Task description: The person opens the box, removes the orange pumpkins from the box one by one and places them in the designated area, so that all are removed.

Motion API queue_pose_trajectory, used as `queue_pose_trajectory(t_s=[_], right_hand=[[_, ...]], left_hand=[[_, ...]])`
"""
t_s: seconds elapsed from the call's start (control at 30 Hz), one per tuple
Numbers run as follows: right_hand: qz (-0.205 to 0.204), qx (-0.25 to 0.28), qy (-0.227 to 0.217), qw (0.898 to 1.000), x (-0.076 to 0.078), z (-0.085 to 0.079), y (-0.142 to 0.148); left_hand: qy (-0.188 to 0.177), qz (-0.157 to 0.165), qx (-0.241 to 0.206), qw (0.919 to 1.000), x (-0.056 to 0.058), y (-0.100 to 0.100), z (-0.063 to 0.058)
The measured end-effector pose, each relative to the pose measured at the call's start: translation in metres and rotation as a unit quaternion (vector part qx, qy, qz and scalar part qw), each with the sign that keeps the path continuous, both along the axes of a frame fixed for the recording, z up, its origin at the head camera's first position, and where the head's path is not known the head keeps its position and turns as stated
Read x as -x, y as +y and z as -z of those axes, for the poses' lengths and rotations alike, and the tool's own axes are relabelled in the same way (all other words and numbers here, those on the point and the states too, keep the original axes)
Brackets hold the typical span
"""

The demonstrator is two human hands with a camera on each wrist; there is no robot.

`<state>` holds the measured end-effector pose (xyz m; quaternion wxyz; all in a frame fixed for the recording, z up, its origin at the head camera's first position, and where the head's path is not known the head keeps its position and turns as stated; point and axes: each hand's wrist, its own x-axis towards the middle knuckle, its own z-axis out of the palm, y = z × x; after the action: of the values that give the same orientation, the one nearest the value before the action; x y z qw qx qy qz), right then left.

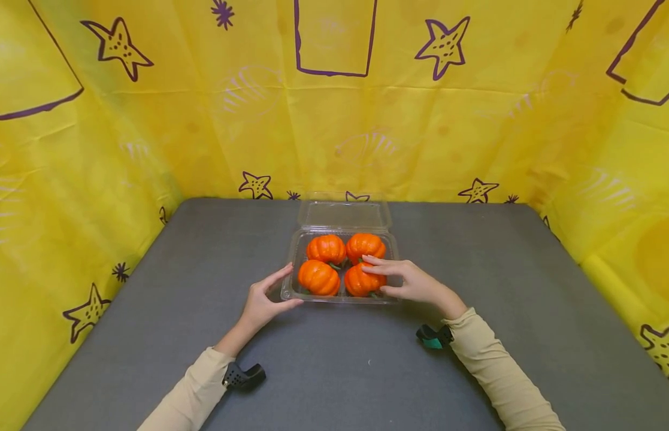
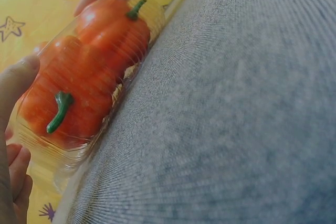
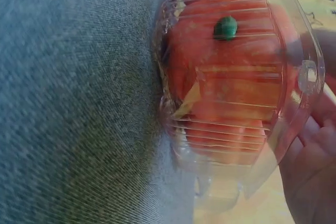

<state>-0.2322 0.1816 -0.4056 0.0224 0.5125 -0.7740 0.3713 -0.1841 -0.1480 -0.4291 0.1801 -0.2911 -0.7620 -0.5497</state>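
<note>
While yellow cloth [image 1: 334, 120] printed with dark-outlined stars [image 1: 444, 48] walls in the scene from nine o'clock round through twelve to three, the bench [image 1: 334, 371] spreads flat and grey below it, with a fine ribbed, fabric-like weave in both wrist views. Near the bench's middle sits the clear box [image 1: 341, 299], its lid [image 1: 345, 214] open at twelve o'clock. Its walls look thin, so I judge that a sideways push could skid or buckle it.

At the box's eight o'clock, the left hand [image 1: 261, 305] makes a wide C, thumb and fingers against the corner without closing round it; so light a brace may fail under a knock. At four o'clock, the right hand [image 1: 409, 281] is curved about half closed round the near right pumpkin [image 1: 361, 281], fingers over its top, thumb at its side; how firmly, I cannot tell.

All the pumpkins lie in the box: the near left pumpkin [image 1: 319, 278] at seven o'clock, the far left pumpkin [image 1: 326, 248] at eleven, the far right pumpkin [image 1: 365, 246] at one. Being round and glossy, one could slip from loose fingers and roll into its neighbour. The green stems [image 2: 60, 113] could snag the wall.
</note>
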Motion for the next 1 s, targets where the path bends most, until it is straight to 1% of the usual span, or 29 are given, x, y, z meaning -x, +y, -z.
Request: queue_pose_trajectory(t_s=[0.17, 0.27, 0.37, 0.53, 0.6, 0.7, 0.83, 0.9, 1.0], right_hand=[[0.004, -0.016, -0.017, 1.000, 0.002, 0.000, 0.001], [0.010, -0.017, -0.019, 1.000, 0.002, 0.001, 0.000], [0.022, -0.008, -0.007, 1.000, 0.002, 0.003, -0.001], [0.047, 0.022, 0.024, 0.998, 0.001, 0.005, -0.003], [0.057, 0.034, 0.029, 0.997, -0.001, 0.003, -0.004], [0.070, 0.049, 0.032, 0.996, -0.010, -0.010, -0.006], [0.093, 0.073, 0.030, 0.993, -0.019, -0.024, -0.007], [0.106, 0.081, 0.031, 0.991, -0.020, -0.026, -0.007], [0.110, 0.088, 0.036, 0.989, -0.021, -0.027, -0.007]], left_hand=[[-0.005, -0.004, 0.004, 1.0000, 0.000, -0.001, 0.000], [-0.006, -0.005, 0.005, 1.0000, 0.000, -0.001, 0.001], [-0.006, -0.006, 0.004, 1.0000, 0.000, -0.001, 0.001], [0.002, -0.011, 0.007, 0.9999, 0.002, 0.000, 0.000], [0.007, -0.012, 0.008, 0.9999, 0.002, 0.000, -0.001], [0.009, -0.011, 0.005, 0.9999, 0.002, 0.001, -0.001], [0.002, -0.011, -0.003, 0.9999, 0.001, 0.002, -0.001], [-0.002, -0.012, -0.006, 0.9999, 0.000, 0.002, -0.001], [-0.005, -0.015, -0.006, 0.9999, -0.001, 0.001, -0.002]])
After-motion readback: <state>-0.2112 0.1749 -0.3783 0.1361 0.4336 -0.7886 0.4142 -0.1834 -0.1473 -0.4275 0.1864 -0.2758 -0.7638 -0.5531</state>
